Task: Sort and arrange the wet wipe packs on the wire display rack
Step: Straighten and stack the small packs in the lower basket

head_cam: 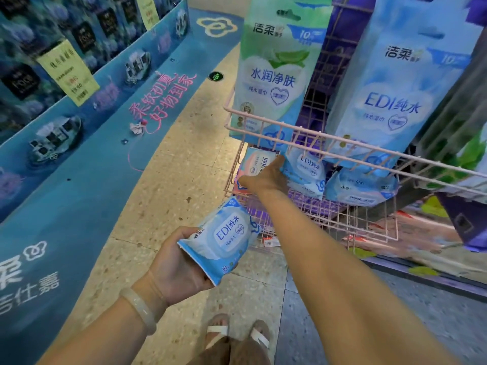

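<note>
My left hand (175,264) holds a blue and white EDI wet wipe pack (222,237) flat, in front of the rack's lower left corner. My right hand (266,177) reaches into the lower basket of the pink wire rack (311,138), its fingers between a pink and white pack (257,163) on the left and a blue EDI pack (307,167) on the right, touching both. Whether it grips either is hidden. Another blue pack (361,188) lies further right in the basket.
Two tall multi-pack bags stand in the upper basket: a green aloe one (276,67) and a blue EDI one (398,83). A blue display platform (87,143) runs along the left. Beige terrazzo floor (171,196) lies between. My sandalled feet (237,335) are below.
</note>
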Demonstrator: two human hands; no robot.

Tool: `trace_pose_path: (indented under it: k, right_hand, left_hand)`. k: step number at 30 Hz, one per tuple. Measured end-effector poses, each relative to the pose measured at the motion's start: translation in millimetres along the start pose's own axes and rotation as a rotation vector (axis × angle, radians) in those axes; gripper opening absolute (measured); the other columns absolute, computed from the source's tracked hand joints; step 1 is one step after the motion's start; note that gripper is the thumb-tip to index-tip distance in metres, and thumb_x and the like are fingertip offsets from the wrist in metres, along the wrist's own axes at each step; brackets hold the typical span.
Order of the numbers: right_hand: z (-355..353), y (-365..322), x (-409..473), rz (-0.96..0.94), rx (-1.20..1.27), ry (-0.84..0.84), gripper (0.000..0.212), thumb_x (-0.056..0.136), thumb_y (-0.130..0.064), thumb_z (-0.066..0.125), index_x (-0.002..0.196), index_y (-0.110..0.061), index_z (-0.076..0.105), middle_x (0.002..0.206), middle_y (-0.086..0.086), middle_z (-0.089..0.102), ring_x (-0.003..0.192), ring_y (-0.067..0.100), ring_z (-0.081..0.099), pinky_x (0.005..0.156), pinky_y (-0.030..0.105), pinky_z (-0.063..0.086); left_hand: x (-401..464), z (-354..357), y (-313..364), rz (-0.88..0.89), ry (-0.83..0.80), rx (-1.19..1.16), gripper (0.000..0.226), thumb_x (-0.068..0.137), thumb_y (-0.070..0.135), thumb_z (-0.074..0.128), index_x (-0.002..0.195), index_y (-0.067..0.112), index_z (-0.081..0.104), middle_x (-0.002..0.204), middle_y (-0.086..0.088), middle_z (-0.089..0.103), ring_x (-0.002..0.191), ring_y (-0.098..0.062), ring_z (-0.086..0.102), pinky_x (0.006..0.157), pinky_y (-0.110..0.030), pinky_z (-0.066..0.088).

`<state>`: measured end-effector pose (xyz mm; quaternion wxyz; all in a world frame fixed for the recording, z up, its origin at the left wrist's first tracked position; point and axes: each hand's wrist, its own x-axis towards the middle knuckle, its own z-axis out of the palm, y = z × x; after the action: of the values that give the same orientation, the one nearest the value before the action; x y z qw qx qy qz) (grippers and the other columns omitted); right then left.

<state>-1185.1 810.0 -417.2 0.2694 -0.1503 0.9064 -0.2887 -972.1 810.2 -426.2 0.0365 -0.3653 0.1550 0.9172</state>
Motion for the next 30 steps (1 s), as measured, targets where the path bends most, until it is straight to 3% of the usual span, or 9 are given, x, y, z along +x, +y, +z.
trace_pose_path:
  k: [3,6,10,13,16,19,23,27,30]
  right_hand:
    - [-2.3,6.3,-0.2,-0.009,0.156,0.024,0.095,0.064,-0.027,0.077,0.134,-0.021,0.013,0.115,0.015,0.055,0.096,0.031,0.056,0.070,0.032,0.042]
    - [-8.4,7.8,3.2,0.008,0.391,0.017,0.080,0.065,-0.025,0.074,0.127,-0.019,0.023,0.115,0.010,0.058,0.094,0.028,0.058,0.079,0.035,0.050]
    - [-13.3,5.2,6.8,0.073,0.726,-0.070,0.082,0.065,-0.017,0.076,0.130,-0.022,0.026,0.122,0.007,0.050,0.099,0.024,0.055,0.083,0.038,0.053]
    - [-9.9,-0.3,7.9,0.155,0.898,-0.131,0.081,0.061,-0.027,0.083,0.124,-0.021,0.033,0.126,0.004,0.051,0.101,0.022,0.058,0.075,0.041,0.056]
    - [-4.3,-7.6,7.5,0.222,0.913,-0.163,0.077,0.063,-0.038,0.080,0.123,-0.016,0.035,0.124,0.006,0.053,0.105,0.029,0.060,0.075,0.043,0.056]
    - [0.9,-6.8,11.2,0.195,0.836,-0.088,0.069,0.067,-0.025,0.078,0.120,-0.012,0.037,0.121,0.011,0.059,0.102,0.033,0.062,0.079,0.043,0.055]
    - [-16.6,-3.1,12.5,0.208,0.938,-0.127,0.048,0.066,-0.021,0.078,0.106,-0.014,0.052,0.095,0.008,0.066,0.077,0.024,0.060,0.051,0.026,0.042]
    - [-53.6,15.1,4.7,0.216,0.906,-0.328,0.024,0.070,-0.029,0.073,0.086,-0.019,0.059,0.049,-0.003,0.065,0.054,0.015,0.056,0.051,0.022,0.041]
    - [-85.3,42.5,-0.4,0.151,0.991,-0.476,0.022,0.057,-0.023,0.072,0.075,-0.017,0.062,0.053,0.001,0.068,0.058,0.018,0.062,0.057,0.024,0.050]
  left_hand:
    - [-2.8,0.8,0.6,0.010,-0.019,0.003,0.052,0.057,0.030,0.059,0.105,0.017,0.073,0.109,-0.013,0.070,0.090,-0.033,0.067,0.064,-0.031,0.052]
    - [-3.1,1.9,0.6,0.021,-0.012,0.005,0.049,0.060,0.032,0.056,0.103,0.017,0.073,0.109,-0.014,0.069,0.089,-0.033,0.066,0.062,-0.030,0.052]
    - [-2.3,4.0,-1.5,0.024,-0.024,0.009,0.056,0.053,0.030,0.064,0.108,0.018,0.071,0.113,-0.013,0.067,0.091,-0.033,0.064,0.064,-0.031,0.049]
    - [-3.8,5.7,-2.9,0.017,-0.045,0.014,0.056,0.052,0.029,0.065,0.106,0.016,0.072,0.110,-0.014,0.069,0.092,-0.034,0.065,0.063,-0.032,0.052]
    - [-4.6,5.9,-2.4,0.018,-0.049,0.010,0.053,0.052,0.029,0.065,0.102,0.016,0.074,0.105,-0.014,0.070,0.087,-0.033,0.067,0.061,-0.032,0.053]
    - [-6.7,4.8,-0.4,0.020,-0.051,-0.004,0.054,0.052,0.027,0.065,0.104,0.016,0.073,0.107,-0.015,0.070,0.087,-0.034,0.068,0.062,-0.032,0.054]
    - [-6.4,4.2,2.3,0.033,-0.028,-0.007,0.058,0.056,0.029,0.061,0.112,0.017,0.070,0.114,-0.015,0.067,0.090,-0.034,0.065,0.063,-0.033,0.053]
    - [-2.1,6.4,3.1,0.014,-0.016,-0.005,0.051,0.065,0.032,0.051,0.110,0.017,0.071,0.113,-0.016,0.068,0.086,-0.036,0.068,0.060,-0.034,0.054]
    - [3.7,10.6,1.1,-0.001,-0.007,0.022,0.052,0.067,0.033,0.049,0.111,0.017,0.070,0.117,-0.015,0.066,0.088,-0.035,0.066,0.061,-0.033,0.053]
